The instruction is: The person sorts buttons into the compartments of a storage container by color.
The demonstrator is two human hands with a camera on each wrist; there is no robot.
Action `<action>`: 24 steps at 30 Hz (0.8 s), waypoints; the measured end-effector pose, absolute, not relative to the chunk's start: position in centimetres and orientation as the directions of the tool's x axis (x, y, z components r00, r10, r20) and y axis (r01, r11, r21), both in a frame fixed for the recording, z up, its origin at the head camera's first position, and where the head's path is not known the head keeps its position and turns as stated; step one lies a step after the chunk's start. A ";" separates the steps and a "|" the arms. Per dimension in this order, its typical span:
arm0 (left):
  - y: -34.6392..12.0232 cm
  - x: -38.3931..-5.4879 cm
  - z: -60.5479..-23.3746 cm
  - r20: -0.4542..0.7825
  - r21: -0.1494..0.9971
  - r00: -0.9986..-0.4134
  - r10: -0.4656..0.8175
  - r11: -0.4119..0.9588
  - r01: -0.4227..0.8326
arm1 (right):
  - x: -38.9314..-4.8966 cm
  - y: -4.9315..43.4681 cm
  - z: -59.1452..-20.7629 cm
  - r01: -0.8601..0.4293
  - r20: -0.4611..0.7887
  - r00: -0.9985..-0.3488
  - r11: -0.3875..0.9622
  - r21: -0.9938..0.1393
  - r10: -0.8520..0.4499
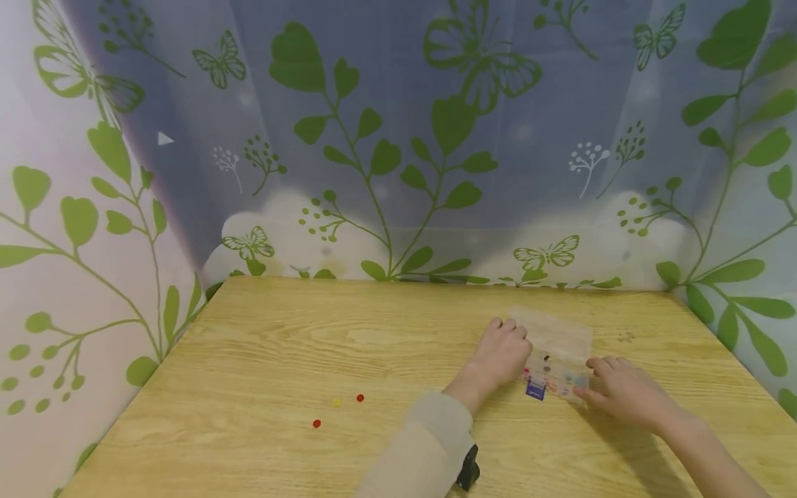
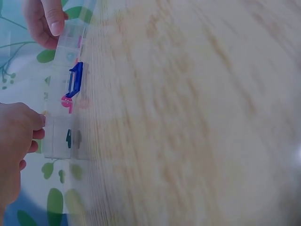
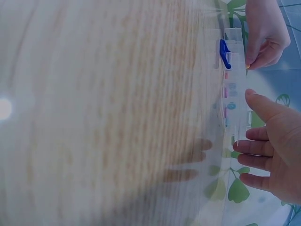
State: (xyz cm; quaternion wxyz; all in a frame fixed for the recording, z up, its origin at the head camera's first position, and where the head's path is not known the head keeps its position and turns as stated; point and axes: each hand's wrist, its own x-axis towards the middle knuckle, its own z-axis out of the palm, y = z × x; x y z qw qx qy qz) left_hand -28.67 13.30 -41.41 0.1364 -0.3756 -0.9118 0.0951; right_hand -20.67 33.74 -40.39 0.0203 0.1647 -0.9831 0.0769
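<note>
A clear plastic compartment box [image 1: 554, 379] stands on the table with its lid [image 1: 554, 332] laid back and a blue latch [image 1: 535, 391] at its front. Small coloured pieces lie in its compartments. Over the box's left end, the left hand [image 1: 503, 351] has its fingers curled. In the right wrist view, its thumb and finger pinch a tiny yellow piece [image 3: 248, 66], probably a button, mostly hidden. The right hand [image 1: 631, 393] is at the box's right end, fingers fairly straight and thumb near the front corner; whether it touches the box is unclear.
Two red buttons [image 1: 360, 398] and a yellow button [image 1: 337, 402] lie on the wooden table [image 1: 249, 346] left of the left forearm. A leaf-patterned curtain [image 1: 398, 173] hangs behind the table and at both sides.
</note>
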 end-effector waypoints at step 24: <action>8.9 -28.9 -38.4 0.251 -0.315 -0.656 0.712 0.701 0.640 | -20.8 33.7 -40.5 -0.324 0.048 -0.946 0.936 -0.135 -0.321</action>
